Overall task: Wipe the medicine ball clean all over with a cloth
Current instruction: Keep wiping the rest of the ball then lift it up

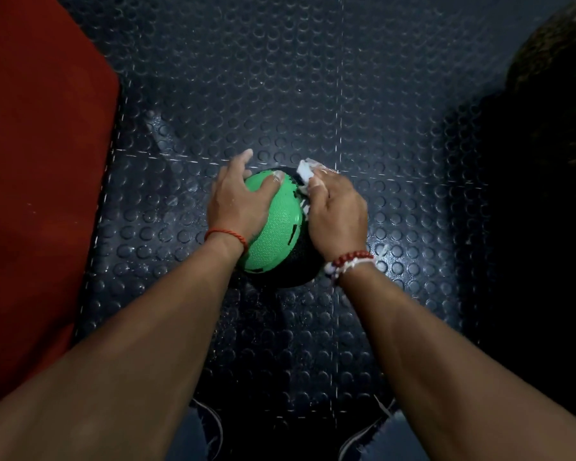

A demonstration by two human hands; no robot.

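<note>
A green and black medicine ball (276, 231) sits on the studded dark rubber floor in the middle of the head view. My left hand (236, 201) lies over its left side, thumb on the green top and fingers spread around the far side. My right hand (336, 211) grips a crumpled white cloth (306, 173) and presses it against the ball's upper right side. Part of the cloth pokes out beyond my fingers; the rest is hidden under my palm. The ball's right half is covered by my right hand.
A red padded mat or cushion (37, 181) fills the left side. A dark bulky shape (546, 194) stands at the right. Studded floor tiles (296, 78) stretch ahead of the ball. My shoes (210, 424) show at the bottom edge.
</note>
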